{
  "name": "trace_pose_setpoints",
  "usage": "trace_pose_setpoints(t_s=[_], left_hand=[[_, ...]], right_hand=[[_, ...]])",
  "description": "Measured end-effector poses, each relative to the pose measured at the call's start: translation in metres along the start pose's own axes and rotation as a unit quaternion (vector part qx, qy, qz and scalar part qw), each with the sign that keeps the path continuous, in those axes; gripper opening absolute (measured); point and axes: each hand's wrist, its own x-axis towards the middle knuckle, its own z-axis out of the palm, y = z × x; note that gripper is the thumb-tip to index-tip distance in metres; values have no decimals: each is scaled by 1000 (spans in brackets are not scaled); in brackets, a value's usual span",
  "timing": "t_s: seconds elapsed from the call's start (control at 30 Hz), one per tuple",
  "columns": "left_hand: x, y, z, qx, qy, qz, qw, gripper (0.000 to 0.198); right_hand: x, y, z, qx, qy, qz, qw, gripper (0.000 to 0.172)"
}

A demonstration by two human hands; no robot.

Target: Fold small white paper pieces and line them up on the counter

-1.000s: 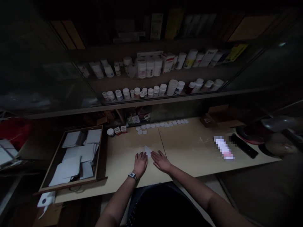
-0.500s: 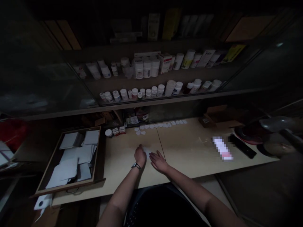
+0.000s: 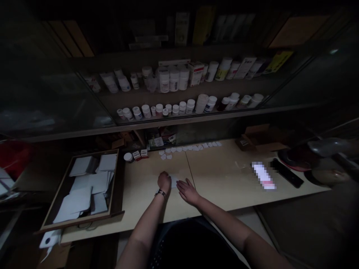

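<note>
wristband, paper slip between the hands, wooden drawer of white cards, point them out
wristband [image 3: 160, 193], head view, on its strap
paper slip [image 3: 174, 182], head view, on its bare middle
wooden drawer [image 3: 84, 222], head view, front rim

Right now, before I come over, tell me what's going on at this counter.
A person stands at a pale wooden counter, both bare hands on it. The curled left hand, wearing a wristwatch, sits beside a small white paper piece, and the flat right hand lies just across it. More paper pieces line the counter's back, and white sheets fill an open drawer.
</note>
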Motion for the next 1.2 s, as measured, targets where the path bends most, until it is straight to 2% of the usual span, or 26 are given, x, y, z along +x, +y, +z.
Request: trace_pose_setpoints(t_s=[0.23, 0.53, 0.8, 0.93, 1.1, 1.2], left_hand=[[-4, -8, -5, -13, 16, 20, 1000, 19], [-22, -11, 5, -17, -21, 3, 1000, 31], [-16, -9, 7, -17, -21, -15, 1000, 25], [-17, -8, 4, -7, -20, -3, 1000, 21], [-14, -4, -3, 14, -13, 38, 999, 29], [-8, 0, -6, 38, -31, 45, 998, 28]], right_hand=[[2, 2, -3, 1, 3, -10, 1000, 39], [4, 1, -4, -9, 8, -20, 1000, 38], [25, -12, -18, -11, 18, 28, 999, 39], [37, -16, -19, -37, 14, 26, 999, 36], [34, -9, -12, -45, 1, 12, 999, 39], [30, -7, -9, -47, -8, 19, 999, 43]])
